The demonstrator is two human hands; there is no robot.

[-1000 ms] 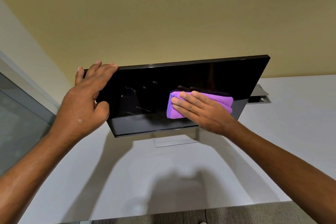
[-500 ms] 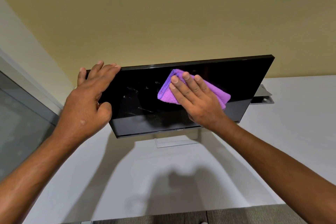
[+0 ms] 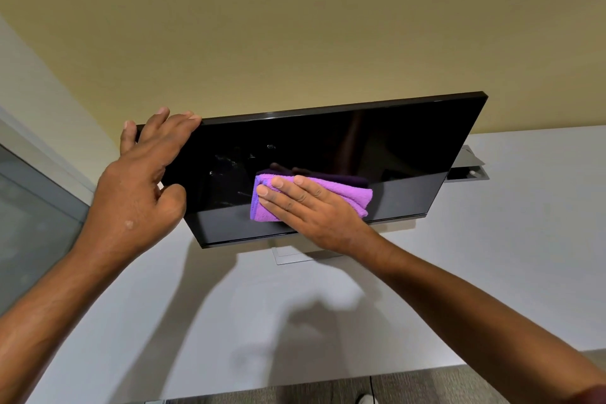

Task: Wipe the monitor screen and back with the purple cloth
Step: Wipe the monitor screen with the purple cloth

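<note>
A black, flat rectangular monitor [image 3: 344, 147] with a glossy dark screen stands on a white counter [image 3: 508, 272], tilted so that its top edge leans away. Its silver rectangular stand base [image 3: 295, 256] shows just below the bottom edge. The left hand [image 3: 141, 187] is laid over the monitor's top left corner. Its fingers are stretched out across the front and reach the top edge, the little finger lies past the left edge, and the thumb rests against the screen lower down. I cannot tell whether the fingertips hook over the top edge.

The folded purple fleecy cloth [image 3: 351, 195] lies against the lower middle of the screen. The right hand [image 3: 311, 213] presses it there with flat, straight fingers pointing left, grasping nothing. The cloth sticks out beyond the fingertips on the left and beyond the hand on the right. The glass above mirrors the cloth and the fingers, and a few pale smudges [image 3: 236, 161] show on the screen to the left of the cloth.

Behind the monitor's right side a grey metal fitting [image 3: 469, 170] sits on the counter. A tan wall [image 3: 295, 26] rises beyond, and a glass panel [image 3: 32, 223] stands at the far left.
</note>
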